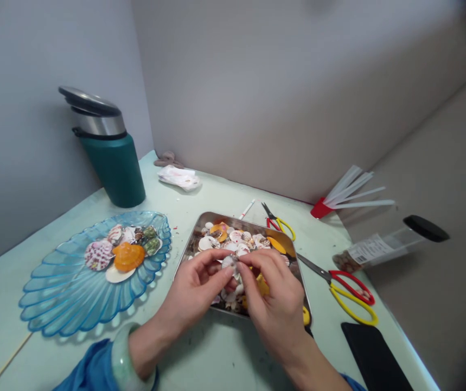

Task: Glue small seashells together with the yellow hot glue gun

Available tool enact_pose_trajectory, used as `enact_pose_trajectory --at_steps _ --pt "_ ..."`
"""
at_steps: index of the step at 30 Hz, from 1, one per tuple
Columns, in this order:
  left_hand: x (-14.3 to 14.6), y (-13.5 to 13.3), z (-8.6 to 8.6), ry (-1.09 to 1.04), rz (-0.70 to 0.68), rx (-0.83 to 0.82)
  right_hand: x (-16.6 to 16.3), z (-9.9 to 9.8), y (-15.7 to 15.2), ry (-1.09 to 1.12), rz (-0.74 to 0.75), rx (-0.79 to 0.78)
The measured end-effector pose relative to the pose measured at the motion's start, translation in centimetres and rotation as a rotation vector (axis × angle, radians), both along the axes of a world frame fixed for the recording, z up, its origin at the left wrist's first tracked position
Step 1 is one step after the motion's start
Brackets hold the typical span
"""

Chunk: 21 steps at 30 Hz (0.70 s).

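Both my hands meet above a metal tray [204,218] filled with shells of many colours. Between thumb and fingers, my left hand [200,279] holds a small whitish seashell [229,263]. My right hand [275,290] pinches at the right edge of that same shell with thumb and forefinger; whether something tiny is also in that pinch cannot be made out. To the left, a blue scalloped glass plate [74,301] carries a cluster of shells, among them an orange shell [128,256], a purple-speckled shell [98,254] and greenish ones.
A teal bottle [114,168] stands at the back left, near a white packet [179,177]. Right of the tray lie large scissors [332,279], smaller scissors [275,221] and a black flat object [373,355]. Glue sticks stand in a red cup [321,208] beside a clear jar [373,252].
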State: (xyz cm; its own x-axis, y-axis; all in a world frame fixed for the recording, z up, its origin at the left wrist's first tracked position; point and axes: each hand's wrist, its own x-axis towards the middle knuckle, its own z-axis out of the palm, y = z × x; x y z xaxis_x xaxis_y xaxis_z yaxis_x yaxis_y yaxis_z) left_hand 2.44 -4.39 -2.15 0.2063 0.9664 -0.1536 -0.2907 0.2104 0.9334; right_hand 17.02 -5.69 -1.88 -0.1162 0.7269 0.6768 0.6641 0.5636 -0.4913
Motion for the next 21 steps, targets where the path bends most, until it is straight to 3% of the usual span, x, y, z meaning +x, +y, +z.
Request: enact_pose_trajectory --at_steps 21 --pt "-0.17 -0.16 0.18 0.093 -0.039 0.090 0.06 0.84 0.04 0.095 0.042 -0.152"
